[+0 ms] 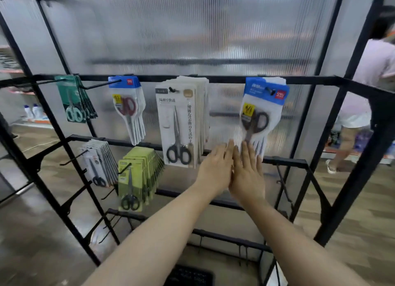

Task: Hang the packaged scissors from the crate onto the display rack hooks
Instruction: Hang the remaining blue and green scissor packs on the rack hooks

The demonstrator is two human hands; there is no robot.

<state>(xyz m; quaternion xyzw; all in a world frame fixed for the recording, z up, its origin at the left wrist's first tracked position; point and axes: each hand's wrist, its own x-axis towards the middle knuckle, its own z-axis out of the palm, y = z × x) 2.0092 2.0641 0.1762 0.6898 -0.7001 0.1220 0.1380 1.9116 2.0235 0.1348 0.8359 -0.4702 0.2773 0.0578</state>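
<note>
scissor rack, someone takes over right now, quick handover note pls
Left hand: open, flat, empty, beside the right.
Right hand: open, fingertips at the bottom of the blue-header scissor packs on the top-right hook.
Hung already: green packs, red-handled packs, white packs on the top bar; grey packs and lime packs on the bar below.
Left: several hooks lower down are bare. Only a dark edge at bottom centre may be the crate; check it.

A person in a pale shirt (376, 65) stands at three o'clock; white bottles (34, 111) sit on a shelf at nine o'clock.
</note>
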